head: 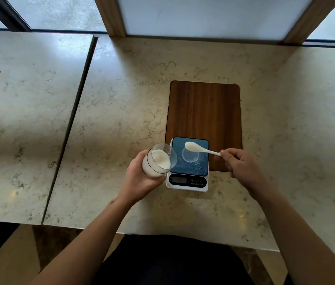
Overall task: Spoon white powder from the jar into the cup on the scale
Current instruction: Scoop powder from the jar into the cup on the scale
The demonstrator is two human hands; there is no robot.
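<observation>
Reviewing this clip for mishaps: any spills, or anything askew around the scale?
No spill shows. The jar is tilted toward the scale in the left hand, powder still inside. The right hand holds the spoon over the cup.

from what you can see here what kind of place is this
Probably a café or shared seating area by a window, not a lab: marble-look tables set side by side with inset wooden panels, frosted glass behind. The digital scale looks brought along for the task.
</observation>
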